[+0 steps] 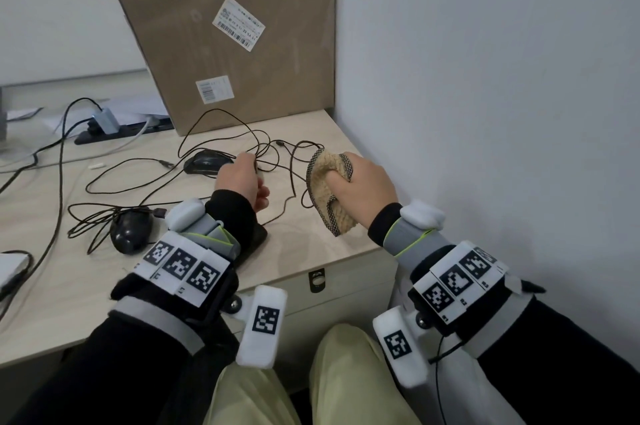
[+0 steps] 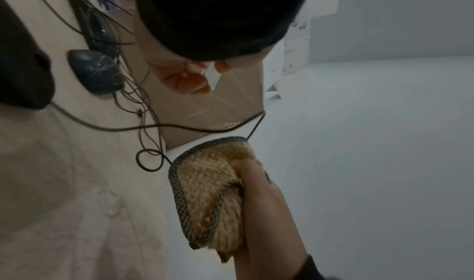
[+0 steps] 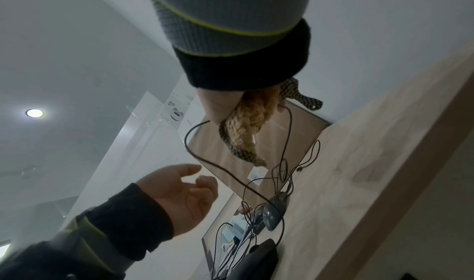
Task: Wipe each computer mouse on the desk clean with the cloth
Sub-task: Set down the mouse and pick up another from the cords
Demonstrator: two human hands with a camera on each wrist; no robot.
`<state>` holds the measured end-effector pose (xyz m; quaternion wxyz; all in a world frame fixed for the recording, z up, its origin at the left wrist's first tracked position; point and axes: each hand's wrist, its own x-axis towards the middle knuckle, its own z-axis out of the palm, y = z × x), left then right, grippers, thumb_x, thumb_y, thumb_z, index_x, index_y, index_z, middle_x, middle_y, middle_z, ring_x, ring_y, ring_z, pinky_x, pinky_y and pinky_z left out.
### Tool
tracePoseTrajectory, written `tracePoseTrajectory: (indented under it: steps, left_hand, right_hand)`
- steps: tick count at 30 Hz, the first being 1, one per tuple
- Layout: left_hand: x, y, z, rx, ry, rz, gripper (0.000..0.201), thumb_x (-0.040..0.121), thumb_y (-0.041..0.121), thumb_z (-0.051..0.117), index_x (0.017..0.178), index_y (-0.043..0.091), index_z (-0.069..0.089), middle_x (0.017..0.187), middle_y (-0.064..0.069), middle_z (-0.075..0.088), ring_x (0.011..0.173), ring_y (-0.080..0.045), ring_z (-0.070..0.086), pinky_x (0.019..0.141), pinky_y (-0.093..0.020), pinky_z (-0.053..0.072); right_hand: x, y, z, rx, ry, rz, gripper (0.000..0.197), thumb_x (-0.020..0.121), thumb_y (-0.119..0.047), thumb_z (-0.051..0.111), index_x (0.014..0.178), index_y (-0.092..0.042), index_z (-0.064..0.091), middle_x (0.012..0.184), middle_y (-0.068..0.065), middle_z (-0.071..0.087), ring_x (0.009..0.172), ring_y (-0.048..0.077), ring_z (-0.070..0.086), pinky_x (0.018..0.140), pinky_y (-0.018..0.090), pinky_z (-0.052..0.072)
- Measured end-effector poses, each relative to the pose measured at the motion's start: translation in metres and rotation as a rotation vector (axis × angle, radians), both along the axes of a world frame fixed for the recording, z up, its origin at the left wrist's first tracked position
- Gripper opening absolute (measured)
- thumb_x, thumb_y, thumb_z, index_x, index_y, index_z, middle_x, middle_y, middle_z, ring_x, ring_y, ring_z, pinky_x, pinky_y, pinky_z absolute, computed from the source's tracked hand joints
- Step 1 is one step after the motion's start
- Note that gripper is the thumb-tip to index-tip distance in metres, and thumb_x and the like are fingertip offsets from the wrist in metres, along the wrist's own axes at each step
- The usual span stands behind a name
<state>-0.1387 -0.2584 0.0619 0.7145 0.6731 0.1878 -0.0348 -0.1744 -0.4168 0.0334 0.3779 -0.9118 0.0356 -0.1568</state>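
Observation:
My right hand [image 1: 367,182] grips a bunched tan cloth [image 1: 329,189] with a checkered border, held just above the desk's right end. A thin dark cable [image 2: 205,130] runs up to the cloth's top edge; whatever is inside the folds is hidden. My left hand [image 1: 242,179] hovers left of the cloth, fingers relaxed and holding nothing, seen palm-up in the right wrist view [image 3: 179,189]. One black mouse [image 1: 204,161] lies just beyond the left hand. Another black mouse [image 1: 131,230] sits near my left wrist. A dark object [image 1: 258,236] lies partly hidden under that wrist.
Tangled mouse cables [image 1: 242,144] spread over the light wooden desk [image 1: 311,251]. A big cardboard box [image 1: 225,26] leans at the back. A white wall [image 1: 485,78] closes the right side. A black power strip [image 1: 114,128] with plugs lies at the back left.

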Motion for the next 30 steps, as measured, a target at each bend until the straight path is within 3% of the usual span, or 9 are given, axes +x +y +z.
tracePoseTrajectory:
  steps: [5, 8, 10, 15, 18, 20, 23, 26, 30]
  left_hand:
    - [-0.022, -0.013, 0.016, 0.091, -0.239, -0.250, 0.048, 0.092, 0.029, 0.042, 0.046, 0.014, 0.044, 0.043, -0.003, 0.046, 0.037, -0.017, 0.037, 0.041, -0.016, 0.027]
    - [-0.036, -0.026, 0.024, 0.162, -0.200, -0.528, 0.044, 0.095, 0.033, 0.042, 0.071, 0.006, 0.065, 0.059, -0.003, 0.062, 0.052, -0.014, 0.054, 0.052, -0.022, 0.040]
    - [-0.038, -0.030, 0.024, 0.179, -0.195, -0.540, 0.035, 0.095, 0.032, 0.046, 0.095, 0.005, 0.068, 0.067, 0.000, 0.063, 0.064, -0.013, 0.058, 0.061, -0.024, 0.045]
    - [-0.032, -0.029, 0.021, 0.159, -0.209, -0.398, 0.016, 0.095, 0.032, 0.048, 0.089, 0.019, 0.055, 0.083, 0.001, 0.061, 0.081, -0.014, 0.057, 0.075, -0.030, 0.044]
    - [-0.026, -0.030, 0.026, 0.094, -0.105, -0.310, 0.025, 0.096, 0.038, 0.041, 0.096, 0.015, 0.050, 0.079, -0.003, 0.057, 0.074, -0.016, 0.055, 0.070, -0.030, 0.045]
    - [-0.022, -0.028, 0.028, 0.138, -0.039, -0.342, 0.027, 0.093, 0.041, 0.045, 0.089, 0.014, 0.050, 0.074, -0.004, 0.054, 0.067, -0.016, 0.054, 0.065, -0.028, 0.044]
    - [-0.014, -0.020, 0.026, 0.336, 0.003, -0.501, 0.019, 0.091, 0.027, 0.055, 0.078, 0.014, 0.052, 0.064, -0.001, 0.056, 0.057, -0.012, 0.051, 0.054, -0.022, 0.038]
    - [-0.005, -0.007, 0.023, 0.352, -0.049, -0.596, 0.015, 0.095, 0.008, 0.048, 0.084, 0.012, 0.058, 0.048, 0.003, 0.060, 0.042, -0.005, 0.050, 0.043, -0.017, 0.037]
    - [0.007, 0.014, 0.021, 0.292, -0.137, -0.445, 0.018, 0.096, 0.003, 0.045, 0.093, 0.013, 0.060, 0.047, 0.003, 0.062, 0.036, -0.002, 0.050, 0.036, -0.013, 0.037]
  right_hand:
    - [0.003, 0.003, 0.003, -0.045, 0.002, -0.005, 0.018, 0.083, -0.033, 0.048, 0.084, -0.016, 0.053, 0.083, 0.007, 0.064, 0.082, 0.032, 0.057, 0.074, 0.041, 0.050]
    - [0.005, 0.005, 0.002, -0.139, 0.046, 0.029, 0.018, 0.087, -0.037, 0.046, 0.081, -0.020, 0.047, 0.088, 0.007, 0.064, 0.082, 0.034, 0.057, 0.069, 0.036, 0.047]
    - [0.005, 0.005, 0.003, -0.202, 0.079, 0.043, 0.020, 0.084, -0.041, 0.044, 0.079, -0.021, 0.043, 0.087, 0.007, 0.062, 0.079, 0.034, 0.056, 0.065, 0.033, 0.043]
    - [-0.005, 0.004, 0.006, -0.233, 0.091, 0.080, 0.048, 0.066, -0.052, 0.027, 0.091, -0.020, 0.051, 0.089, 0.006, 0.064, 0.083, 0.033, 0.058, 0.067, 0.032, 0.042]
    - [-0.009, 0.007, 0.006, -0.341, 0.054, 0.107, 0.052, 0.069, -0.055, 0.025, 0.095, -0.019, 0.052, 0.085, 0.006, 0.064, 0.081, 0.033, 0.058, 0.064, 0.031, 0.039]
    - [-0.011, 0.009, 0.008, -0.449, 0.051, 0.136, 0.044, 0.078, -0.054, 0.030, 0.094, -0.017, 0.048, 0.077, 0.005, 0.057, 0.076, 0.033, 0.057, 0.061, 0.031, 0.035]
    - [-0.011, 0.009, 0.008, -0.516, 0.070, 0.177, 0.027, 0.088, -0.041, 0.043, 0.094, -0.015, 0.046, 0.074, 0.004, 0.049, 0.077, 0.035, 0.056, 0.060, 0.032, 0.033]
    - [-0.011, 0.008, 0.007, -0.493, 0.027, 0.163, 0.030, 0.087, -0.047, 0.044, 0.090, -0.017, 0.046, 0.072, 0.004, 0.050, 0.076, 0.035, 0.056, 0.059, 0.032, 0.033]
    - [-0.004, -0.005, 0.011, -0.561, -0.069, 0.123, 0.038, 0.086, -0.051, 0.035, 0.098, -0.017, 0.048, 0.082, 0.009, 0.063, 0.080, 0.033, 0.058, 0.058, 0.031, 0.032]
